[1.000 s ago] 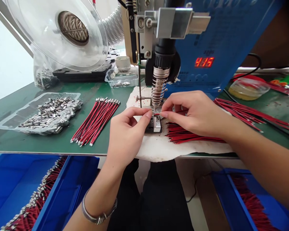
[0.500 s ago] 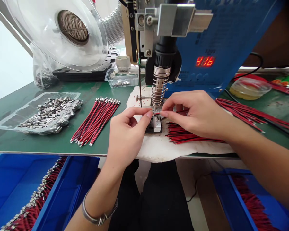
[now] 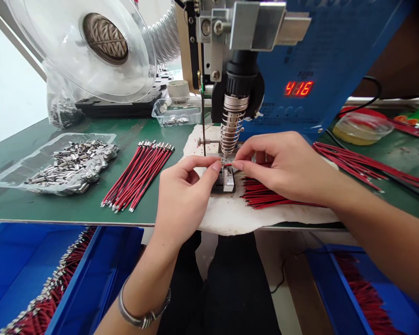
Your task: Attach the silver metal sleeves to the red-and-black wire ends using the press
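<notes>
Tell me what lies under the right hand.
Under the right hand lies a bundle of red wires on a white cloth. The hand covers the wires' far ends, so those cannot be seen.

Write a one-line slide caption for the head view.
Left hand and right hand pinch a red wire under the soldering iron tip.

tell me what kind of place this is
Likely a wire-harness soldering station in a small factory: a soldering machine with a red 416 readout, bundles of red wires, and a bag of metal terminals.
</notes>
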Tool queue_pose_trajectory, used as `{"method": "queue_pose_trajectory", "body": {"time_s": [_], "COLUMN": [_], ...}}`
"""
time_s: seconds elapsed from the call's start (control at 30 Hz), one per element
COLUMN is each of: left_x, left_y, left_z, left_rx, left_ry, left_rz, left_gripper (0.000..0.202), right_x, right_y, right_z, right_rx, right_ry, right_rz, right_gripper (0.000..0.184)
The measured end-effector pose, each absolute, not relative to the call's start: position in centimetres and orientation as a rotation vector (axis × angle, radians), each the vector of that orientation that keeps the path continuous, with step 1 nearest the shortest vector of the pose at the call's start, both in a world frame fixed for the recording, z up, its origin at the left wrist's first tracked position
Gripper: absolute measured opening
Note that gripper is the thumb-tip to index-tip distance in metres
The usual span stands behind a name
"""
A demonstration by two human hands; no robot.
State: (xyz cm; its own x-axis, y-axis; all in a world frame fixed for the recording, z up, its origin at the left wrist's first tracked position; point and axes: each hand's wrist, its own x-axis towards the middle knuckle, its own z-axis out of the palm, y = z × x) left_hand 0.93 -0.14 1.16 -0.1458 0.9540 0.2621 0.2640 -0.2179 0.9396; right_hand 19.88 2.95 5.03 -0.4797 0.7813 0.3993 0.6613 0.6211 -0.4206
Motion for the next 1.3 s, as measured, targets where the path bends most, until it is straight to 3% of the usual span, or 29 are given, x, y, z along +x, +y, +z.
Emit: {"method": "queue_pose_trajectory", "body": {"time_s": [1.3], "left_x": [0.81], "left_y": [-0.17], "left_z": [0.96], "left_rx": [1.456], "left_ry": [1.373], "left_rz": [1.386], "left_gripper": [0.015], "right_x": [19.94], "right_y": [2.93], "right_z": [4.93], "right_rx": [-1.093], "right_ry": [-2.292], "right_rz": [0.262], "right_gripper": [0.012]}}
